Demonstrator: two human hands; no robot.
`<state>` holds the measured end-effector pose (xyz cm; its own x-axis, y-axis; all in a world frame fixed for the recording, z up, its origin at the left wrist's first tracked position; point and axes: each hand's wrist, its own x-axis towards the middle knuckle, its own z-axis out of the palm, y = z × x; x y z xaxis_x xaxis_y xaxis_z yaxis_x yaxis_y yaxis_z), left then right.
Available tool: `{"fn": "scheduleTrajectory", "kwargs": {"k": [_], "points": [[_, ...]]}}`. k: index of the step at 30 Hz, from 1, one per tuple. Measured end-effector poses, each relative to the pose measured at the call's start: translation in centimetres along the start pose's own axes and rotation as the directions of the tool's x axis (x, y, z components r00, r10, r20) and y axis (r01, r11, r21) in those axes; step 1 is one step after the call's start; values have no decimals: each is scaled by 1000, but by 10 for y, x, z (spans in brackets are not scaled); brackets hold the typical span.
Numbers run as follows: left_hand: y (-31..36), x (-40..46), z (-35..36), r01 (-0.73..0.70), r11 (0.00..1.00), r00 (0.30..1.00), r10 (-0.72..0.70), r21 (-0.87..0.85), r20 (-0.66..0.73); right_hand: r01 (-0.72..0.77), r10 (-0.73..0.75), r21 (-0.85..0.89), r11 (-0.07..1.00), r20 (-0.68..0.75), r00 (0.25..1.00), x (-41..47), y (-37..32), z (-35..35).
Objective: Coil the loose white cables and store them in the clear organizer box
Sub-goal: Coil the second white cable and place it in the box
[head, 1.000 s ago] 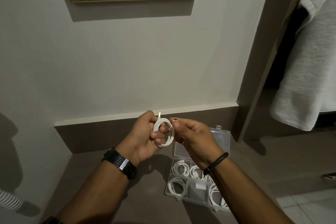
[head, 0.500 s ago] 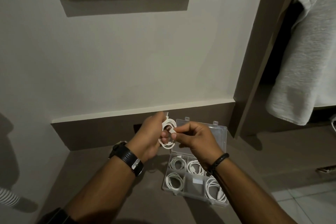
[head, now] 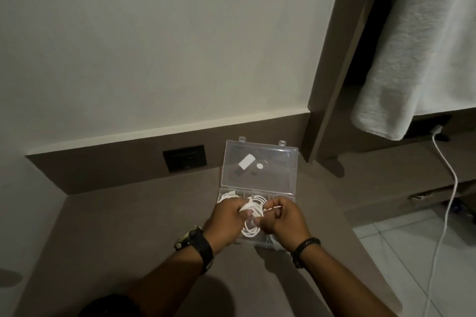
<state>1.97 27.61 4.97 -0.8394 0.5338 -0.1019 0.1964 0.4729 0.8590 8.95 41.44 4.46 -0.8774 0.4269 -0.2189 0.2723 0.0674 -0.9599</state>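
A person's left hand and right hand, both pinched on 1 coiled white cable, hold it just above the clear organizer box, apparently securing the coil before lowering it into a free compartment below.

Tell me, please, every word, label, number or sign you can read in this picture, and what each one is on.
No text here can be read.
Dark wall plate: faint marks, too blurred to read.
White sticker on the box lid: no print visible.
Watch on the left wrist: face angled away, nothing legible.
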Motion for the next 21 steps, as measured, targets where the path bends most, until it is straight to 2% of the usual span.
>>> {"fn": "scheduleTrajectory", "kwargs": {"k": [3, 5, 8, 12, 15, 19, 21], "points": [[-16, 2, 17, 106, 994, 994, -106, 18, -8, -41, 39, -118, 992, -25, 999, 1, 20, 1], [-21, 5, 25, 123, 991, 992, -123, 56, -13, -58, 56, -208, 976, -15, 998, 4, 27, 4], [-25, 13, 32, 73, 983, 997, -74, 171, 1, -25, 39, -336, 942, 36, 999, 12, 31, 5], [-33, 29, 35, 20, 934, 999, -35, 358, 34, 117, -21, -534, 837, 182, 983, 26, 33, 4], [-38, 39, 34, -39, 891, 996, 1, 453, 85, 108, -2, -558, 823, 187, 982, 33, 34, 6], [-47, 38, 28, -107, 893, 988, 46, 437, 149, 158, -26, -760, 630, 183, 983, 39, 38, 15], [-51, 33, 25, -144, 906, 990, 127, 398, 68, 183, -16, -806, 563, 210, 978, 40, 41, 16]]}}
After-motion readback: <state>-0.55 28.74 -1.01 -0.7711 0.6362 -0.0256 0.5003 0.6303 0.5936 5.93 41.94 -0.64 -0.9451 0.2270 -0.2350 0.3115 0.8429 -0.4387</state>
